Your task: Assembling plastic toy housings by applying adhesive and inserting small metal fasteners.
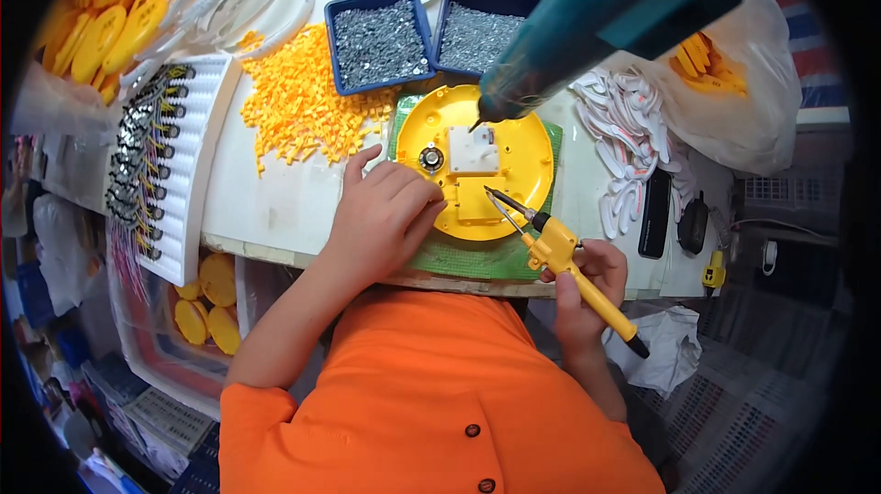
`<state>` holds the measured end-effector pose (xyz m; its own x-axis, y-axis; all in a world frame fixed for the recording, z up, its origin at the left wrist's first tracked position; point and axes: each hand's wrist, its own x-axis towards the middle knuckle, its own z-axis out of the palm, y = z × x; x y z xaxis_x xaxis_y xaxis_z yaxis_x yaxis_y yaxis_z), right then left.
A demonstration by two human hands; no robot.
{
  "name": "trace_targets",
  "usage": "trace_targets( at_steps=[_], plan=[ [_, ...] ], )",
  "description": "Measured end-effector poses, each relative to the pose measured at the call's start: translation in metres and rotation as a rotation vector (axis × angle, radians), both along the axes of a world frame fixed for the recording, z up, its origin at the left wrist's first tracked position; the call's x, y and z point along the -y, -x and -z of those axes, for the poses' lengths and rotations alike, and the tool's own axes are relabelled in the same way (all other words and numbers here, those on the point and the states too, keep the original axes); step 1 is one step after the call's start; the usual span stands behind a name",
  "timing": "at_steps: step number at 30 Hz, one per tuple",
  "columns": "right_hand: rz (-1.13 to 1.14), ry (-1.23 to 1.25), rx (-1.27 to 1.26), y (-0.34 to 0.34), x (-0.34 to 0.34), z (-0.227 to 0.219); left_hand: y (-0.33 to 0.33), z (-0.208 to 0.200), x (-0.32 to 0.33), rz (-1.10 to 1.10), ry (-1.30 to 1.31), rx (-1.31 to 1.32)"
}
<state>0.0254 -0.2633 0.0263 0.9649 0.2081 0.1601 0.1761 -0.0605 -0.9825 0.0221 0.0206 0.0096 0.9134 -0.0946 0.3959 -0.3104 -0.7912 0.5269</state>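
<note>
A round yellow plastic housing (530, 141) lies open side up on a green mat (450, 257). Inside it are a white box (473, 151), a small round speaker-like part (431, 158) and a raised yellow rectangular compartment (477, 202). My left hand (387, 210) rests at the housing's lower left rim, thumb and forefinger pinched together; what is between them is hidden. In my right hand (587, 283) is a yellow soldering iron (560, 251) with a feed tube, its tip over the rectangular compartment. A teal electric screwdriver (551, 44) hangs above, its bit pointing at the white box.
Two blue trays (338, 63) of small metal parts stand at the back. A heap of small yellow pieces (298, 99) lies left, beside a white foam tray (197, 164) of wired parts. Right are white gloves (624, 127), a black phone (654, 214) and a plastic bag (743, 118).
</note>
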Motion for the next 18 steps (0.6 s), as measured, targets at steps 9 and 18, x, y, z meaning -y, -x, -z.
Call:
trace_targets(
  at_steps=[9, 18],
  plan=[
    [0.011, 0.134, 0.072, 0.014, -0.003, 0.012, -0.002, 0.011, 0.019, -0.19, -0.059, 0.092],
    [-0.022, 0.217, 0.244, 0.005, -0.007, 0.01, -0.006, 0.013, 0.023, -0.238, -0.005, 0.043]
  ],
)
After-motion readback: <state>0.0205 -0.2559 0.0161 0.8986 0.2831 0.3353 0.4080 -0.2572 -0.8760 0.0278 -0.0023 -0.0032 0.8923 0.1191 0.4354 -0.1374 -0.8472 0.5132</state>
